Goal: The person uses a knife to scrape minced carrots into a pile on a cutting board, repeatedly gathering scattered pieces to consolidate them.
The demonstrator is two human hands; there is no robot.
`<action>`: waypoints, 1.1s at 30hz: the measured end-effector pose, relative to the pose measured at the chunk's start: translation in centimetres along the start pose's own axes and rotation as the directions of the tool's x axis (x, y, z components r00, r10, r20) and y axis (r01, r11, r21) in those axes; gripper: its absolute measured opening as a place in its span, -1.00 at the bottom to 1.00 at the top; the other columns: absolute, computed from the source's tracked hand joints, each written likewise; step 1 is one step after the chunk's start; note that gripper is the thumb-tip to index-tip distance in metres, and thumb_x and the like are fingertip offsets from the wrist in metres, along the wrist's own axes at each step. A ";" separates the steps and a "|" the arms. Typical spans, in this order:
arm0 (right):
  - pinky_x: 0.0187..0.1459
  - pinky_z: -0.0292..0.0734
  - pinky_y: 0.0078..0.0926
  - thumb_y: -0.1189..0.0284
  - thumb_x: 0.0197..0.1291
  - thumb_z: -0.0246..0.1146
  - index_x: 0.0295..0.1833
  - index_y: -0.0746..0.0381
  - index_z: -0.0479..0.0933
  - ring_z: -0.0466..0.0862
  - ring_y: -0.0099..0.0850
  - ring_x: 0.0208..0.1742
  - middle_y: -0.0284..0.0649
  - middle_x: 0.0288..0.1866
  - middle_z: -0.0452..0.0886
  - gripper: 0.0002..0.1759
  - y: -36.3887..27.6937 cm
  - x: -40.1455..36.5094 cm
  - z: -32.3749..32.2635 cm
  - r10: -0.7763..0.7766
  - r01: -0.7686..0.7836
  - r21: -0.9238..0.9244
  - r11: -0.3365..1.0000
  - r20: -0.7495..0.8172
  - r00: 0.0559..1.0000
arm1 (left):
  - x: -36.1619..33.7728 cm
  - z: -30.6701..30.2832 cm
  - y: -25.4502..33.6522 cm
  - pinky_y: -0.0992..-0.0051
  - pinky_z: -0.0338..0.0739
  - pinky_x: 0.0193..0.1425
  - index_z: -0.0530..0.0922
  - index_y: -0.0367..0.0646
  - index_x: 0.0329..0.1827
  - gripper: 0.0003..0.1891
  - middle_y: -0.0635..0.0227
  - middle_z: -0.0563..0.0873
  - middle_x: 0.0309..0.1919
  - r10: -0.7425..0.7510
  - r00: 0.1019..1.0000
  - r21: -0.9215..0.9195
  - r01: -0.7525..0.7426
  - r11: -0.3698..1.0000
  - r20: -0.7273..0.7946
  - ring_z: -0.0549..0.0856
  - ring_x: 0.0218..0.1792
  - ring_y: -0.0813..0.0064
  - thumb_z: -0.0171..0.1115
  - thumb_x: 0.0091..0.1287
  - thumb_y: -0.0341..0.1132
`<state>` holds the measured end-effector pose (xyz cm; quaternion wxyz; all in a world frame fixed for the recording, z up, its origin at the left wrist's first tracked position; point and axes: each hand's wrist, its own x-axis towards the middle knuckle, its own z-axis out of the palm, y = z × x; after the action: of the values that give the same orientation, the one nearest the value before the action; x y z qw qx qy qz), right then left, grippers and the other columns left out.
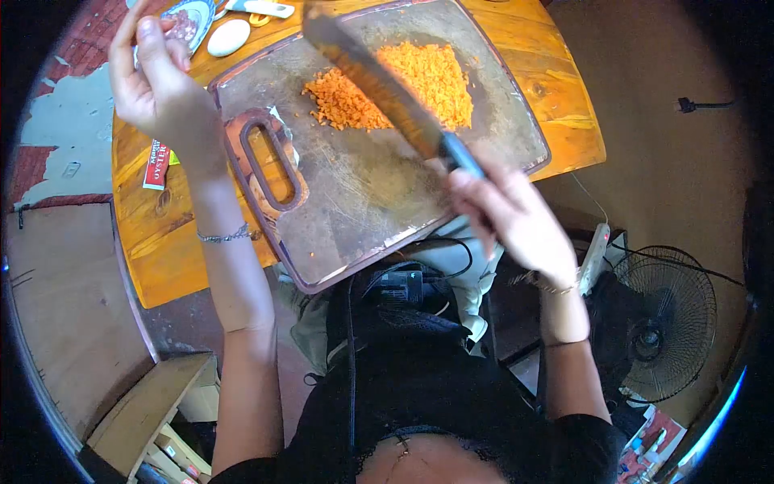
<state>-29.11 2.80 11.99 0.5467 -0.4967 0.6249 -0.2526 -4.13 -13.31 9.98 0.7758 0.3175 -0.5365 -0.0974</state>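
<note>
My right hand [516,211] grips the dark handle of a large kitchen knife [379,85], held slantwise above the cutting board [355,234]. Orange bits cling to its broad blade. Partly behind the blade lies a heap of finely chopped carrot [435,77], spreading out on both sides of it. My left hand [157,89] is raised over the table's left side, fingers apart and nothing visible in them. Just behind its fingers is a blue-and-white plate [206,18] with pinkish chopped food, partly hidden.
A white egg [229,37] sits beside the plate, near a white-handled tool [270,9]. A red oyster sauce packet [156,166] lies on the wooden table [165,258], left of the board. A fan [665,323] and a white power strip [595,252] stand at lower right.
</note>
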 end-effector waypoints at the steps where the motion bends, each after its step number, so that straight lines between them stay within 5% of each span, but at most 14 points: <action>1: -0.75 0.25 -0.60 0.22 0.38 0.08 -0.14 0.29 0.39 0.35 -0.65 -0.80 -0.50 -0.74 0.31 -0.69 -0.1 0.2 0.9 0.036 -0.040 0.051 0.998 0.081 0.996 | 0.1 0.2 0.2 0.73 0.18 -0.50 0.56 -0.35 0.06 -0.74 0.39 0.56 -0.40 0.015 1.000 -0.005 -0.015 1.000 -0.017 0.31 -0.59 0.78 -0.03 0.43 -0.47; 5: -0.83 0.01 -0.73 0.27 0.40 0.03 0.03 0.29 0.39 0.18 -0.72 -0.81 -0.46 -0.54 0.27 -0.70 0.3 1.3 5.5 0.029 -0.156 0.493 0.856 0.255 0.966 | 0.2 0.6 0.0 0.74 0.18 -0.50 0.54 -0.36 0.05 -0.76 0.38 0.56 -0.40 0.027 1.000 -0.034 -0.027 0.999 0.003 0.31 -0.59 0.79 -0.01 0.43 -0.46; 8: -0.84 0.00 -0.72 0.24 0.42 -0.01 0.04 0.30 0.38 0.17 -0.71 -0.79 -0.41 -0.50 0.27 -0.67 1.0 2.5 7.3 0.042 -0.229 0.574 0.786 0.320 0.947 | 0.0 0.7 0.1 0.75 0.17 -0.51 0.53 -0.36 0.06 -0.76 0.38 0.56 -0.38 0.025 0.999 -0.023 -0.024 0.999 0.036 0.31 -0.59 0.80 0.00 0.43 -0.45; 12: -0.76 -0.02 -0.73 0.22 0.46 -0.08 0.00 0.23 0.37 0.13 -0.71 -0.73 -0.43 -0.48 0.26 -0.70 1.9 2.6 7.1 0.119 -0.216 0.595 0.775 0.199 0.973 | -0.4 0.9 0.4 0.75 0.15 -0.51 0.52 -0.36 0.07 -0.75 0.38 0.56 -0.35 0.021 0.998 -0.017 -0.020 1.000 0.056 0.31 -0.59 0.81 0.01 0.43 -0.43; 16: -0.72 -0.02 -0.75 0.20 0.47 -0.09 -0.02 0.19 0.37 0.15 -0.74 -0.68 -0.49 -0.49 0.25 -0.71 0.9 1.0 4.9 0.170 -0.171 0.389 0.905 0.038 0.985 | -0.3 0.4 0.1 0.75 0.14 -0.52 0.52 -0.36 0.09 -0.74 0.39 0.56 -0.35 0.009 0.998 -0.001 -0.009 1.000 0.066 0.31 -0.58 0.82 0.01 0.43 -0.43; 17: -0.65 0.18 -0.66 0.23 0.46 -0.04 -0.10 0.23 0.35 0.28 -0.68 -0.65 -0.47 -0.53 0.31 -0.74 0.7 0.7 4.3 0.170 -0.162 0.354 0.921 0.008 0.985 | -0.3 0.3 0.0 0.75 0.17 -0.50 0.52 -0.36 0.09 -0.74 0.39 0.56 -0.35 0.004 0.997 0.003 -0.005 1.000 0.072 0.32 -0.57 0.82 0.02 0.43 -0.43; 22: -0.50 0.29 -0.53 0.20 0.40 0.09 -0.18 0.30 0.41 0.36 -0.61 -0.55 -0.37 -0.58 0.33 -0.67 0.3 0.9 1.8 -0.010 0.010 0.018 1.000 -0.002 1.000 | -0.2 0.0 -0.5 0.73 0.34 -0.35 0.52 -0.33 0.10 -0.74 0.36 0.59 -0.28 -0.027 0.994 0.019 0.025 1.000 0.104 0.41 -0.47 0.78 0.03 0.43 -0.42; 24: -0.49 0.30 -0.53 0.19 0.38 0.11 -0.10 0.30 0.45 0.37 -0.59 -0.53 -0.37 -0.56 0.33 -0.66 0.5 2.5 -0.1 -0.328 0.314 -0.144 0.938 -0.086 0.941 | -0.1 -0.1 -0.8 0.70 0.41 -0.25 0.52 -0.31 0.12 -0.72 0.32 0.62 -0.22 -0.028 0.992 0.053 0.022 0.998 0.119 0.48 -0.38 0.75 0.03 0.43 -0.40; 28: -0.35 0.36 -0.50 0.23 0.36 0.13 -0.04 0.28 0.47 0.40 -0.55 -0.42 -0.35 -0.50 0.36 -0.68 0.0 7.7 -6.7 -0.440 0.406 -0.343 0.847 -0.025 0.898 | 0.0 0.0 -0.8 0.64 0.48 -0.06 0.49 -0.28 0.20 -0.68 0.27 0.66 -0.07 -0.121 0.977 0.112 0.103 0.988 0.174 0.59 -0.16 0.64 0.08 0.41 -0.44; 31: -0.25 0.38 -0.55 0.26 0.34 0.09 -0.06 0.27 0.51 0.44 -0.55 -0.32 -0.29 -0.45 0.43 -0.71 -1.6 11.3 -10.6 -0.504 0.498 -0.497 0.711 0.135 0.853 | -1.0 1.1 -0.6 0.59 0.48 0.07 0.53 -0.25 0.19 -0.65 0.30 0.67 -0.03 -0.094 0.912 0.106 0.056 0.993 0.398 0.62 -0.03 0.57 0.20 0.33 -0.47; 33: -0.28 0.40 -0.50 0.01 0.25 0.14 -0.20 0.24 0.59 0.47 -0.51 -0.39 -0.28 -0.51 0.49 -0.54 -2.0 13.6 -12.1 -0.479 0.397 -0.680 0.616 0.077 0.875 | -1.1 1.2 -0.7 0.55 0.49 0.04 0.60 -0.20 0.09 -0.66 0.30 0.69 -0.09 -0.044 0.850 0.199 -0.072 0.977 0.525 0.63 -0.05 0.51 0.30 0.23 -0.46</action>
<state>-38.46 -12.86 11.10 0.2134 -0.7829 0.5619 -0.1607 -5.54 -13.78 8.99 0.5616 0.3553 -0.7380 -0.1174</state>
